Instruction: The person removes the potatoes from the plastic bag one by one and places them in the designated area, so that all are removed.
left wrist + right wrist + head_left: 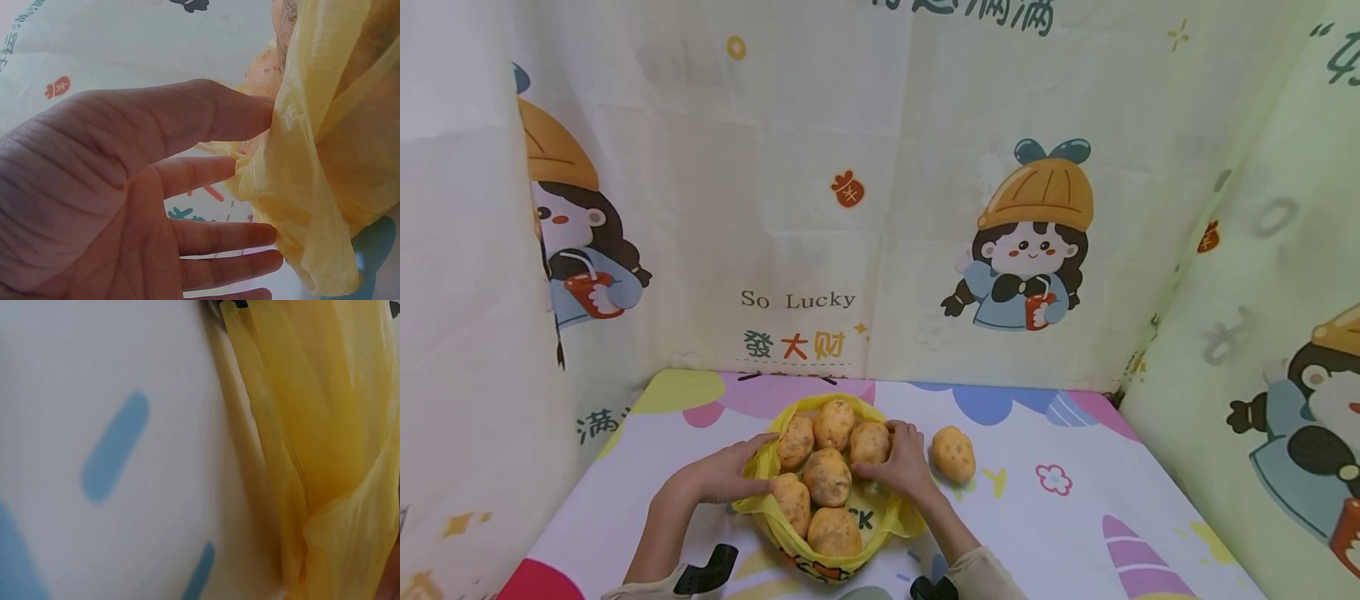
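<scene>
A yellow plastic bag (760, 518) lies wide open on the table, with several potatoes (827, 477) inside. In the head view, my right hand (904, 462) holds a potato (870, 442) at the bag's right side, thumb in front and fingers behind. My left hand (722, 473) is at the bag's left rim. Its fingers look straight in the left wrist view, and the fingertips touch the yellow plastic (294, 144). Most of the right hand is hidden in the right wrist view, where the bag's side (325, 425) fills the right part.
One loose potato (953, 455) lies on the table to the right of the bag. The table is covered with a patterned white cloth (1045, 533). Printed cloth walls (895, 250) stand behind and at both sides.
</scene>
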`<state>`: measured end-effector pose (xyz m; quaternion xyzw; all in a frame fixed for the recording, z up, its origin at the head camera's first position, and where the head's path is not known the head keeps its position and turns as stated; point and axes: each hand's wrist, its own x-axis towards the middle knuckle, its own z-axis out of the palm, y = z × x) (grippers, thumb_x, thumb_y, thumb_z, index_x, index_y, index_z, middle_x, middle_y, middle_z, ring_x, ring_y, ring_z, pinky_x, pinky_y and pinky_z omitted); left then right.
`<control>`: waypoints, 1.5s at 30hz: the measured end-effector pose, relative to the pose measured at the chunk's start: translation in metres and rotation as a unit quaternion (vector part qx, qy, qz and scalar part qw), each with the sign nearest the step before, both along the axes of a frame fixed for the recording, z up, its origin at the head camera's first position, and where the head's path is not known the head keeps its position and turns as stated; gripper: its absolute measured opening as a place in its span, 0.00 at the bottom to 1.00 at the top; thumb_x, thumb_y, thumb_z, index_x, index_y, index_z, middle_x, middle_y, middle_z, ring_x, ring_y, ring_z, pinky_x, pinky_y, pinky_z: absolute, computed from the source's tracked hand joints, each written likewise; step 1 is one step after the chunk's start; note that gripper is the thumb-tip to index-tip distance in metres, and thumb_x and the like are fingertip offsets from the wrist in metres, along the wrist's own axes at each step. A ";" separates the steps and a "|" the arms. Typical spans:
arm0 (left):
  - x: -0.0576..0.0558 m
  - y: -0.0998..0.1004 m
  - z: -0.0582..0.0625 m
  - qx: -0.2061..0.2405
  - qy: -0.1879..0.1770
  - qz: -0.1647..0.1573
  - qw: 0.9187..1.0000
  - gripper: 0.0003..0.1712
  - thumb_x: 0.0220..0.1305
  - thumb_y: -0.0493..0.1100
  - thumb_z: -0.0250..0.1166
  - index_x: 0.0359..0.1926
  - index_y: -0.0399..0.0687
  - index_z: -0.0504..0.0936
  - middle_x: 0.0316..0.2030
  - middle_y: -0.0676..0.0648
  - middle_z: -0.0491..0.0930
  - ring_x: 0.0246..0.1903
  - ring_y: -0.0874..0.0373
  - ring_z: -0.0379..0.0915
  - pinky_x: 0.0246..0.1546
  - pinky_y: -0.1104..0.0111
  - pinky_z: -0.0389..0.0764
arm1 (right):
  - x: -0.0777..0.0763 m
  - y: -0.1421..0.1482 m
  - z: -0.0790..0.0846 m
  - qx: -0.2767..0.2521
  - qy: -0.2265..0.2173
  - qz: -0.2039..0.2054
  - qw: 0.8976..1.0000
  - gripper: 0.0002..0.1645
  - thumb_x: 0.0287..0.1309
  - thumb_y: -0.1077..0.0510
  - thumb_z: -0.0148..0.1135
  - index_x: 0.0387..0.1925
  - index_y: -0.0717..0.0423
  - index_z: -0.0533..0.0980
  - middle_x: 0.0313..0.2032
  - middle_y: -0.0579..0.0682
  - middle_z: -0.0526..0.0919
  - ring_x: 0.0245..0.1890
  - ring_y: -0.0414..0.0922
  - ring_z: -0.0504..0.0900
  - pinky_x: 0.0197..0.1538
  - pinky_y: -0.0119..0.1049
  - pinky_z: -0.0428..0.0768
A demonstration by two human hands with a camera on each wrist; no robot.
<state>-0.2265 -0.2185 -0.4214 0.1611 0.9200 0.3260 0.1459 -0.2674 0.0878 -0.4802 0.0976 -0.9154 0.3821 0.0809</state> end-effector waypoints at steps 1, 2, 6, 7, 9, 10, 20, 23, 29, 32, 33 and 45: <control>0.000 0.000 0.000 0.000 0.001 -0.002 1.000 0.46 0.61 0.50 0.72 0.75 0.40 0.63 0.66 0.30 0.70 0.65 0.33 0.67 0.62 0.35 0.66 | 0.000 0.000 0.000 -0.003 0.001 -0.001 1.000 0.54 0.39 0.42 0.84 0.60 0.66 0.68 0.52 0.60 0.72 0.53 0.54 0.68 0.55 0.52 0.73; 0.000 0.000 0.000 0.001 0.001 -0.002 1.000 0.46 0.61 0.50 0.72 0.75 0.40 0.63 0.66 0.30 0.70 0.65 0.33 0.67 0.62 0.35 0.65 | 0.001 0.000 -0.001 -0.010 0.003 -0.002 1.000 0.54 0.38 0.42 0.84 0.60 0.66 0.68 0.53 0.60 0.72 0.53 0.54 0.68 0.55 0.52 0.73; 0.000 0.000 0.001 0.005 0.001 -0.005 1.000 0.46 0.61 0.50 0.72 0.75 0.39 0.63 0.66 0.29 0.71 0.65 0.33 0.67 0.62 0.35 0.66 | 0.005 0.000 -0.001 -0.035 0.008 -0.008 0.999 0.55 0.38 0.42 0.84 0.62 0.66 0.68 0.54 0.60 0.74 0.53 0.54 0.69 0.55 0.52 0.73; 0.000 0.000 0.002 0.006 0.001 -0.005 1.000 0.46 0.61 0.50 0.72 0.75 0.39 0.63 0.66 0.29 0.71 0.64 0.33 0.67 0.62 0.35 0.66 | 0.006 0.000 -0.001 -0.041 0.008 -0.010 0.999 0.55 0.38 0.42 0.84 0.62 0.65 0.68 0.55 0.60 0.74 0.54 0.54 0.69 0.55 0.53 0.73; 0.001 0.000 0.003 0.008 0.000 -0.004 1.000 0.46 0.61 0.49 0.72 0.75 0.39 0.63 0.66 0.29 0.71 0.65 0.33 0.67 0.62 0.35 0.66 | 0.008 0.000 0.000 -0.051 0.009 -0.015 0.999 0.56 0.38 0.42 0.84 0.63 0.65 0.68 0.56 0.60 0.74 0.55 0.54 0.69 0.56 0.53 0.73; 0.001 0.000 0.003 0.008 -0.001 -0.004 1.000 0.46 0.61 0.49 0.72 0.75 0.39 0.63 0.66 0.29 0.70 0.65 0.33 0.67 0.62 0.35 0.66 | 0.009 0.000 0.000 -0.055 0.010 -0.018 0.998 0.56 0.38 0.41 0.84 0.63 0.64 0.68 0.57 0.60 0.74 0.55 0.54 0.69 0.56 0.53 0.73; 0.000 0.000 0.005 0.006 -0.002 -0.005 1.000 0.46 0.62 0.50 0.72 0.75 0.38 0.63 0.66 0.29 0.70 0.65 0.33 0.66 0.63 0.35 0.65 | 0.028 0.005 0.014 -0.092 0.025 -0.026 0.995 0.55 0.40 0.42 0.84 0.65 0.60 0.68 0.58 0.58 0.74 0.53 0.53 0.72 0.52 0.49 0.75; 0.000 0.000 0.005 0.006 0.003 -0.009 1.000 0.46 0.62 0.50 0.72 0.74 0.38 0.63 0.66 0.28 0.70 0.65 0.32 0.66 0.63 0.35 0.65 | 0.035 0.007 0.020 -0.104 0.030 -0.023 0.994 0.55 0.40 0.43 0.84 0.67 0.58 0.68 0.59 0.55 0.74 0.51 0.49 0.71 0.48 0.45 0.74; 0.000 -0.001 0.004 0.002 0.006 -0.008 1.000 0.46 0.62 0.50 0.71 0.75 0.39 0.63 0.66 0.28 0.70 0.66 0.31 0.65 0.63 0.35 0.65 | 0.045 0.013 0.027 -0.121 0.045 -0.019 0.991 0.55 0.41 0.45 0.84 0.69 0.54 0.68 0.61 0.51 0.74 0.52 0.47 0.70 0.46 0.41 0.72; 0.001 -0.001 0.004 0.003 0.007 -0.009 1.000 0.46 0.62 0.50 0.71 0.75 0.38 0.63 0.66 0.28 0.70 0.66 0.31 0.65 0.63 0.34 0.65 | 0.049 0.015 0.030 -0.125 0.057 -0.016 0.990 0.55 0.42 0.47 0.83 0.70 0.55 0.67 0.61 0.51 0.74 0.51 0.46 0.70 0.45 0.39 0.72; 0.001 -0.002 0.004 0.004 0.008 -0.010 1.000 0.46 0.62 0.50 0.71 0.74 0.38 0.63 0.66 0.28 0.70 0.66 0.31 0.65 0.63 0.35 0.65 | 0.050 0.016 0.031 -0.126 0.061 -0.017 0.990 0.55 0.42 0.47 0.83 0.70 0.55 0.67 0.61 0.51 0.73 0.51 0.46 0.70 0.45 0.38 0.71; 0.003 -0.001 0.007 0.010 0.007 -0.014 1.000 0.45 0.62 0.50 0.71 0.74 0.37 0.63 0.65 0.28 0.71 0.65 0.32 0.66 0.63 0.35 0.65 | 0.062 0.033 0.034 -0.137 0.064 -0.054 0.987 0.53 0.42 0.54 0.81 0.70 0.54 0.65 0.55 0.53 0.73 0.48 0.47 0.69 0.44 0.41 0.75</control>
